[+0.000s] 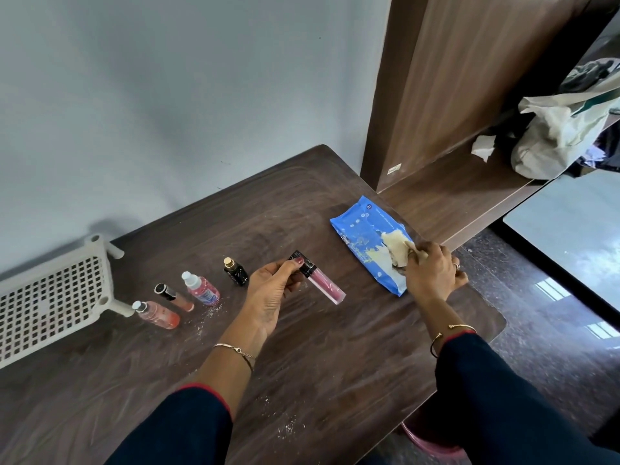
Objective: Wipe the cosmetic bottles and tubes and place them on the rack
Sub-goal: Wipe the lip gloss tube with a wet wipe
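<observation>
the rack (50, 297) closes off the left end of the worktop (335, 364). just right of it four things form a slanted row with narrow gaps: pink bottle (156, 313), black-capped tube (173, 297), white-capped bottle (201, 288), black bottle (236, 271). the left hand (271, 290), gripping a lip gloss tube (322, 283), fills the space between the black bottle and the blue wipes pack (362, 236), where the right hand (432, 273) pinches a wipe (396, 246). a wooden shelf unit (453, 95) walls the far right. bare worktop lies open behind the row and nearest the person.
</observation>
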